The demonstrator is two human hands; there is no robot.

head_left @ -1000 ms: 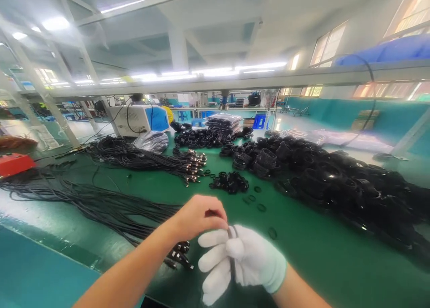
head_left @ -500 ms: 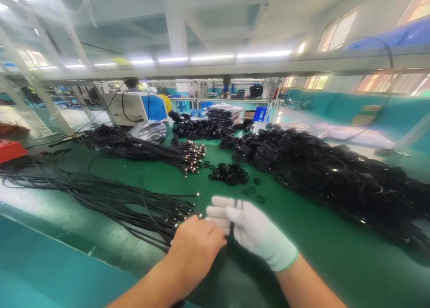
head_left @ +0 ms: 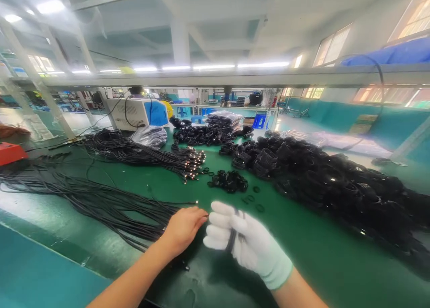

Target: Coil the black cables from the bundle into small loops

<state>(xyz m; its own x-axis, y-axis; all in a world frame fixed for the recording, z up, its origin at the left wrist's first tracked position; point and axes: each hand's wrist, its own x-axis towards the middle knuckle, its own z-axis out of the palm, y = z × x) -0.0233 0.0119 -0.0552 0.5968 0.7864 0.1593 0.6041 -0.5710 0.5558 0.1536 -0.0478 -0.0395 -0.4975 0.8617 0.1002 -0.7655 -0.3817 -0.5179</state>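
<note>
R hand (head_left: 250, 245), white glove, fingers curled shut round a black cable loop (head_left: 232, 236) just above the green table (head_left: 322, 263). L hand (head_left: 184, 227), bare, fingers bent loosely w/ tips on the loose black cables (head_left: 110, 205) at its left; can't tell if it grips one. Coiled-cable pile (head_left: 336, 182) lies well apart, far R.

Two hands (head_left: 184, 227); roughly three loose black rings (head_left: 259, 207); one white machine (head_left: 136, 113).
</note>
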